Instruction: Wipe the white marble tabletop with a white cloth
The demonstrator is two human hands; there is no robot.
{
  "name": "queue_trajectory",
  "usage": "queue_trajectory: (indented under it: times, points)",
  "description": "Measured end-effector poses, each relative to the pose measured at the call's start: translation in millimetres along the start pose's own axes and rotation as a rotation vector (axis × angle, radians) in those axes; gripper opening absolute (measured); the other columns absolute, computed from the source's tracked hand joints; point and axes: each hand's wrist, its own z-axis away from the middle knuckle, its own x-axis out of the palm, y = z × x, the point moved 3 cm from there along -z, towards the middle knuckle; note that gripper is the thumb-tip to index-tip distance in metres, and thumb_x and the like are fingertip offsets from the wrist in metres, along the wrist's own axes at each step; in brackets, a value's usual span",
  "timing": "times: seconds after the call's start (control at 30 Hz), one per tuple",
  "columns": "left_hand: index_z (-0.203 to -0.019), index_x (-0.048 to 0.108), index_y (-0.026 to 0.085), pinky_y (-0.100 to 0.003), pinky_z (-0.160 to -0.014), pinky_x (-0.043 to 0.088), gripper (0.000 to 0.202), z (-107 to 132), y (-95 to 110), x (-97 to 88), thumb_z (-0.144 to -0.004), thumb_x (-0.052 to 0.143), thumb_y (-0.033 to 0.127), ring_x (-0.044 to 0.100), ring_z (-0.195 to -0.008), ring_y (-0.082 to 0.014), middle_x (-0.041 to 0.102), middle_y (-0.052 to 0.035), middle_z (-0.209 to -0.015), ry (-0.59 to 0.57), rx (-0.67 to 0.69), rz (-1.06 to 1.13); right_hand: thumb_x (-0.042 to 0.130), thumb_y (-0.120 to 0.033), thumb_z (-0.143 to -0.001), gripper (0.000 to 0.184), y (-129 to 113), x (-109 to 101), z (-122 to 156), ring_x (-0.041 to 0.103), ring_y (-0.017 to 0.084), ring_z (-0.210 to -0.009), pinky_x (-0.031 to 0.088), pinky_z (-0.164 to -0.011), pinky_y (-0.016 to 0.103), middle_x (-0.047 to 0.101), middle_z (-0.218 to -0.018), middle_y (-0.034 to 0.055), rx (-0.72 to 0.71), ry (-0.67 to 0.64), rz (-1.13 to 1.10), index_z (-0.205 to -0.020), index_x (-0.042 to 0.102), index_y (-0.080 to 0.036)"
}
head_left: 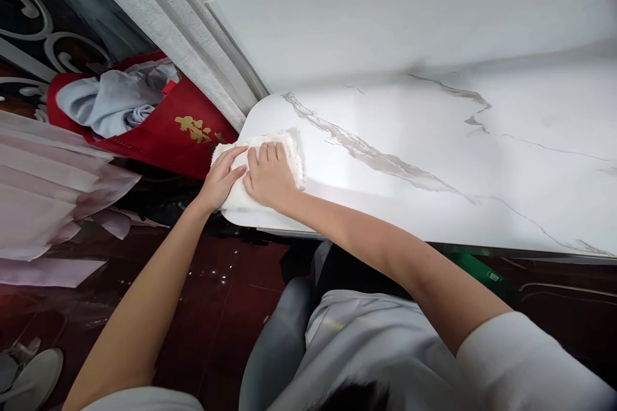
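Note:
A fluffy white cloth (243, 196) lies folded on the rounded left end of a white marble-patterned tabletop (385, 135), partly over its edge. My left hand (220, 178) grips the cloth's left side, its thumb and fingers reaching across the top. Close beside it, my right hand (270, 174) presses down on the cloth with bent fingers that hold it against the surface. The two hands nearly touch. Both palms hide part of the cloth.
A red bag (193, 135) with gold print, stuffed with pale grey fabric (113, 99), stands left of the tabletop. Sheer pink fabric (53, 186) hangs nearby. A grey-white frame post (178, 19) rises behind the table's left corner. Something green (477, 273) shows under the front edge.

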Motion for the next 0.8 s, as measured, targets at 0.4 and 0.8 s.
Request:
queue_trajectory:
  times: [0.4,0.8]
  points:
    - [-0.136,0.052,0.023,-0.051,-0.119,0.028,0.049,24.4,16.7,5.0,-0.093,0.037,0.04,0.044,-0.138,-0.0308,0.053,-0.0096,-0.145,0.034,-0.07,-0.179,0.039,-0.033,-0.099,0.058,-6.1,0.9,16.7,0.044,0.041,-0.131,0.022,-0.115,0.057,0.048,-0.139,0.0308,-0.065,0.027,0.001,-0.143,0.046,0.004]
    - [-0.133,0.052,0.028,-0.045,-0.118,0.03,0.041,-32.5,30.7,38.9,-0.094,0.039,0.036,0.045,-0.136,-0.028,0.056,-0.0064,-0.14,0.086,-0.013,-0.226,0.034,-0.029,-0.098,0.049,62.3,-12.4,-12.3,0.048,0.034,-0.118,0.027,-0.111,0.051,0.057,-0.125,0.019,-0.098,-0.021,0.011,-0.138,0.053,-0.006]
